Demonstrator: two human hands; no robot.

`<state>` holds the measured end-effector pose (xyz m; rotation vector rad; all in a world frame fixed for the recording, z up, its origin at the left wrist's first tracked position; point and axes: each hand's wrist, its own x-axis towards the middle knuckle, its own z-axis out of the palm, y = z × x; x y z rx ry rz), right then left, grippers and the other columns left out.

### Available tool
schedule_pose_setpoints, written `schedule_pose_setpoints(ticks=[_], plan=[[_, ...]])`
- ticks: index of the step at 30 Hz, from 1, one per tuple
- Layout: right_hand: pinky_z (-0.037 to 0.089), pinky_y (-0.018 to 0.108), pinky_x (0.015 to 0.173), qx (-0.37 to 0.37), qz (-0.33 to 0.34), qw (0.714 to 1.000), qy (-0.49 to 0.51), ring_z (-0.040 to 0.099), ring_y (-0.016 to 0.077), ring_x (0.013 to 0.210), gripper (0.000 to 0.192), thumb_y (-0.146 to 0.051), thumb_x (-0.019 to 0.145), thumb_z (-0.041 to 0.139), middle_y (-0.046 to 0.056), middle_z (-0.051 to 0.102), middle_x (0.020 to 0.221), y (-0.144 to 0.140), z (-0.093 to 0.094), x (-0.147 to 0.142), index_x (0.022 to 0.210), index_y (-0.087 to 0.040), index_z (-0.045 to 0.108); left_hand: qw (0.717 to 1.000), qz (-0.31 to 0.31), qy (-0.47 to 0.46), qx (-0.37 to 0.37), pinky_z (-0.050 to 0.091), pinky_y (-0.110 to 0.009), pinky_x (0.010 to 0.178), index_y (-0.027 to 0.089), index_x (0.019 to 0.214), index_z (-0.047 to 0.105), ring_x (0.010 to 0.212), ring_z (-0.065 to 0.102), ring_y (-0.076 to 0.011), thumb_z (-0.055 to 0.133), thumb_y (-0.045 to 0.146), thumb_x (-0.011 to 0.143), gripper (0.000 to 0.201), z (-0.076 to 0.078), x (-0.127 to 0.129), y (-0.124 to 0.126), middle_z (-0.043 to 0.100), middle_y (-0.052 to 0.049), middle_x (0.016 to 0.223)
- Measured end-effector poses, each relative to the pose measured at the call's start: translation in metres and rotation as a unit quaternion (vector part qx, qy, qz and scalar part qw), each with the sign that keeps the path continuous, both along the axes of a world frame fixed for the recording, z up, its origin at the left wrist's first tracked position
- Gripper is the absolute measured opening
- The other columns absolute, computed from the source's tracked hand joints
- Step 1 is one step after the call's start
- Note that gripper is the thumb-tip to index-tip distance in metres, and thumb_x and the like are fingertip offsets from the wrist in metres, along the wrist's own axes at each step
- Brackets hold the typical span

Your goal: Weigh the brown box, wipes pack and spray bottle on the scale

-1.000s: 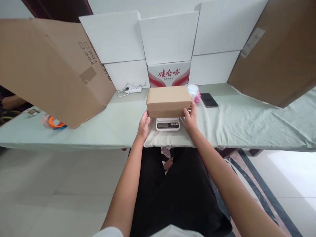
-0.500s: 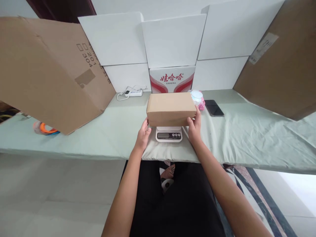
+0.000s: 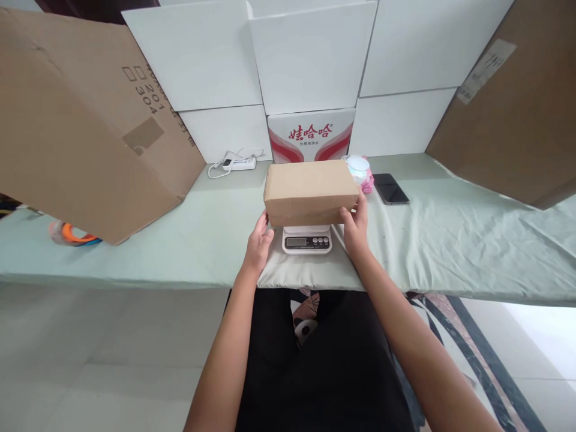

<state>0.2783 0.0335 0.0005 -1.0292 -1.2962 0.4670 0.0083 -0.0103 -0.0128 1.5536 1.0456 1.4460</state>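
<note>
A: Position of the plain brown rectangular cardboard box [image 3: 310,192]?

B: Directly over the flat white plastic digital scale [image 3: 307,243], our landmark. Whether they touch is hidden; cannot tell.

A: State of the 2 hands?

B: Bare right hand [image 3: 355,228]: pinches the near right corner, thumb on the front face, fingers around the end. Bare left hand [image 3: 258,245]: fingers bent at the lower left end, thumb standing off; whether it presses, cannot tell.

A: Expected handling?

B: Judgement: stiff walls, dry matt skin, little slip. Contents hidden, so weight uncertain; probably manageable with 2 hands. Best hold: low on the 2 short ends, since the broad top may dent.

A: Surface and room?

B: Pale green cloth-covered table [image 3: 211,240] beneath the scale, more creased to its right. Behind the scale: white rectangular carton panels [image 3: 310,60]. Behind-right: black flat rectangular phone [image 3: 391,189]. Behind-left: white plastic power strip [image 3: 240,164]. Far left and far right: 2 large brown cardboard sheets [image 3: 85,132]. Below: pale tiled floor [image 3: 135,348].
</note>
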Motion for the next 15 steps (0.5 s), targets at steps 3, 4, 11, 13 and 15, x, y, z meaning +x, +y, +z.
schedule_pose_setpoints(ticks=[3,4,11,13,15], plan=[[0.051,0.043,0.102,-0.001,0.002,1.000,0.000,0.056,0.0257,0.121,0.066,-0.036,0.089,0.059,0.006,0.057,0.145,-0.0010,0.0016,0.0001,0.154,-0.036,0.051,1.000,0.001,-0.001,-0.003,0.031,-0.055,0.133,0.021,0.165,0.038,0.164,0.032,-0.0362,0.056,0.071,0.096,0.087,0.0017,0.0001,-0.0010,0.036,-0.017,0.175],[0.051,0.043,0.102,0.001,0.003,1.000,0.000,0.056,0.0258,0.121,0.066,-0.036,0.089,0.059,0.006,0.057,0.146,-0.0012,0.0021,0.0000,0.154,-0.036,0.051,1.000,0.001,-0.002,-0.003,0.031,-0.055,0.133,0.021,0.164,0.038,0.164,0.032,-0.0364,0.057,0.071,0.096,0.087,0.0023,0.0003,-0.0013,0.037,-0.017,0.175],[0.052,0.044,0.100,-0.003,0.000,1.000,0.007,0.056,0.0268,0.119,0.068,-0.035,0.087,0.060,0.008,0.057,0.141,-0.0013,0.0006,-0.0012,0.153,-0.033,0.050,1.000,0.014,-0.006,0.004,0.035,-0.054,0.131,0.021,0.162,0.042,0.162,0.035,-0.0367,0.055,0.069,0.098,0.081,0.0023,0.0012,-0.0015,0.041,-0.016,0.173],[0.051,0.045,0.101,-0.005,0.003,1.000,0.004,0.055,0.0272,0.120,0.067,-0.034,0.087,0.060,0.009,0.056,0.139,-0.0016,-0.0020,-0.0016,0.153,-0.032,0.049,1.000,0.021,-0.010,0.001,0.037,-0.054,0.130,0.021,0.162,0.043,0.161,0.037,-0.0364,0.056,0.067,0.098,0.080,-0.0007,0.0007,-0.0003,0.042,-0.017,0.172],[0.050,0.046,0.103,-0.009,0.001,1.000,-0.005,0.054,0.0277,0.123,0.067,-0.034,0.088,0.060,0.009,0.055,0.138,-0.0020,-0.0051,-0.0021,0.154,-0.033,0.048,0.999,0.034,-0.012,0.000,0.041,-0.054,0.128,0.022,0.161,0.045,0.160,0.040,-0.0369,0.057,0.066,0.098,0.078,-0.0052,-0.0003,0.0013,0.045,-0.016,0.170]])
